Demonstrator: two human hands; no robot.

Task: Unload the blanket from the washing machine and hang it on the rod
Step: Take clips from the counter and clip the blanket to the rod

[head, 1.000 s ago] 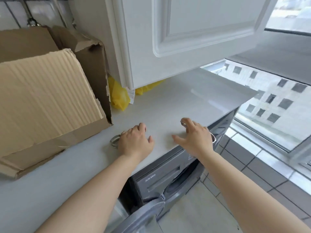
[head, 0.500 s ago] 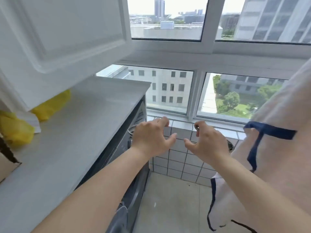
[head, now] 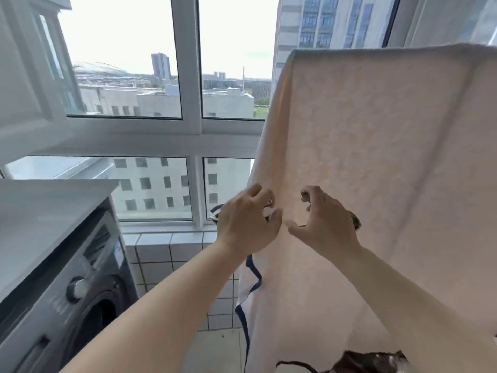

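A pale pink blanket (head: 376,162) with a dark blue edge hangs on the right, folded over at its top; the rod beneath the fold is hidden. My left hand (head: 246,224) and my right hand (head: 324,224) are side by side in front of the blanket's left part at mid height. Their fingers are loosely curled and hold nothing. Whether the fingertips touch the cloth cannot be told. The dark grey washing machine (head: 80,294) stands at the lower left under a white countertop (head: 40,208).
A large white-framed window (head: 191,130) fills the wall ahead, with a tiled sill and wall (head: 166,254) below it. A white cabinet (head: 21,84) hangs at the upper left. Tiled floor (head: 215,351) lies between the machine and the blanket.
The view has swung right and up, from the countertop and cardboard box to the window and the hanging blanket. Both hands kept their loosely curled pose and now sit in front of the blanket.
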